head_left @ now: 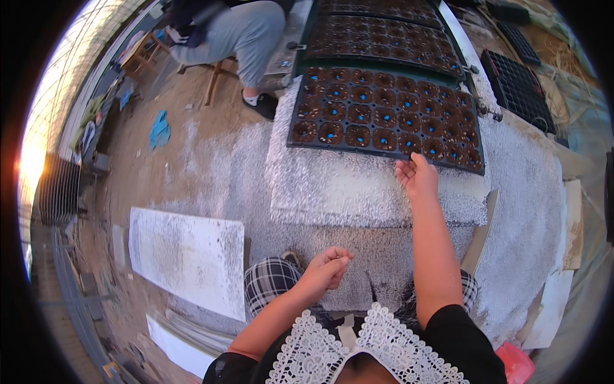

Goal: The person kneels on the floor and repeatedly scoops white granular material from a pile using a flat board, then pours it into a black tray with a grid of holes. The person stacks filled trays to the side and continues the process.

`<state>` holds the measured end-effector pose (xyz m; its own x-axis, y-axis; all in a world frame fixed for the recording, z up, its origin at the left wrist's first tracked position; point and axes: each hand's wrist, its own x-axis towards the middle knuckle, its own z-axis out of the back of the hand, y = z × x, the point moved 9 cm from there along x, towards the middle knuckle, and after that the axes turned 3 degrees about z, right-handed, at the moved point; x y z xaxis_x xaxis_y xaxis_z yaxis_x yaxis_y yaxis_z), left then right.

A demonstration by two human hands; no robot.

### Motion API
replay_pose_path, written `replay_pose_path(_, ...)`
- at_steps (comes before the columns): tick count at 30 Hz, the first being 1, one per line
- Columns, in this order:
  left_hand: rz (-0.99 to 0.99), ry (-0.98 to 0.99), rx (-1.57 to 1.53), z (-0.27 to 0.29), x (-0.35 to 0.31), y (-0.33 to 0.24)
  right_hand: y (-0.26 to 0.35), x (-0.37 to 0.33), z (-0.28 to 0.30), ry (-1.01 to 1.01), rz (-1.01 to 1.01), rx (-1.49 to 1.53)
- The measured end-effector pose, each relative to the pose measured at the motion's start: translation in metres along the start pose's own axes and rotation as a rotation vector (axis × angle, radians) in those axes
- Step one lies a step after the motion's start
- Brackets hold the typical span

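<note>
A black seedling tray (358,152) lies on the bench in front of me, its cells full of dark brown soil. Small blue pellets (385,118) and pale specks sit in many of the cells. My right hand (419,177) pinches the near rim of this tray, right of its middle, thumb on top and the other fingers curled below. Above my lap, apart from the tray, my left hand (327,269) is closed with its fingers drawn together. Whatever it may hold is hidden.
More soil-filled trays (384,35) stand beyond the near one. White granules coat the bench top (320,182) and surrounding ground. A person in grey trousers (246,35) sits at far left. White boards (185,256) lie at left; empty black trays (518,89) are at far right.
</note>
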<state>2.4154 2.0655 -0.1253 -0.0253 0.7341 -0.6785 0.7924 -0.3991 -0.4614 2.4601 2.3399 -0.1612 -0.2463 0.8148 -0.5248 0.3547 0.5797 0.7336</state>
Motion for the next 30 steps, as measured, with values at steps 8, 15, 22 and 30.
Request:
replay_pose_path(8, -0.621, -0.21, -0.134, 0.055, -0.138, -0.004, -0.049, -0.032, 0.048, 0.113, -0.151, -0.007)
replay_pose_path(15, -0.546, -1.07, -0.389, 0.207, -0.321, 0.215, -0.054, -0.066, 0.089, 0.186, -0.266, -0.334)
replay_pose_path(22, -0.605, -1.282, -1.629, 0.351, -0.348, 0.497, -0.108, -0.095, 0.1, 0.389, -0.441, -0.476)
replay_pose_path(30, -0.932, -1.213, -1.75, 0.412, -0.365, 0.501, -0.118, -0.123, 0.093, 0.404, -0.391, -0.557)
